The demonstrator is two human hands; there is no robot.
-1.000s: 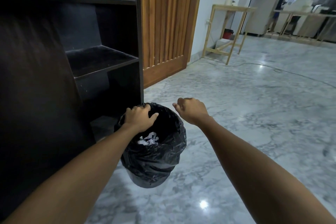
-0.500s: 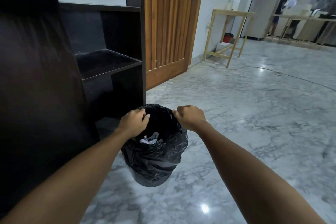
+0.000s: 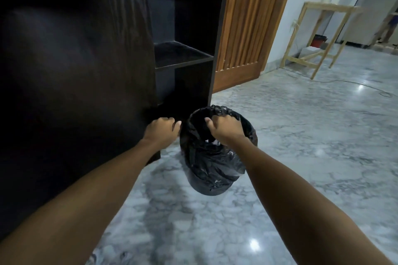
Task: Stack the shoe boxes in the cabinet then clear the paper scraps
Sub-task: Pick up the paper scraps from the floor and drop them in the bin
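- At the foot of the dark cabinet [image 3: 75,71], on polished grey-white marble floor [image 3: 301,146], stands a round bin [image 3: 215,170] lined with a crinkled, glossy black plastic bag [image 3: 217,157].
- The right hand [image 3: 225,128] curls over the bin's rim at its 12 o'clock side, fingers clenched round the gathered bag edge.
- The left hand [image 3: 162,129] hangs just beside the bin at its 9 o'clock, fingers curled, thumb close to the bag; whether it pinches the plastic cannot be told.
- A small glimpse of white paper scraps [image 3: 212,141] shows deep inside the bin, below the right wrist.
- The cabinet is matte, near-black wood with visible grain; its open shelf [image 3: 181,52] is a flat rectangular board at 12 o'clock from the hands.
- At 1 o'clock rises a warm brown door [image 3: 247,28] of vertical wooden slats.
- At 2 o'clock, well apart, stands a pale bare-wood frame table [image 3: 323,19], with a thin cable [image 3: 344,83] trailing over the floor.
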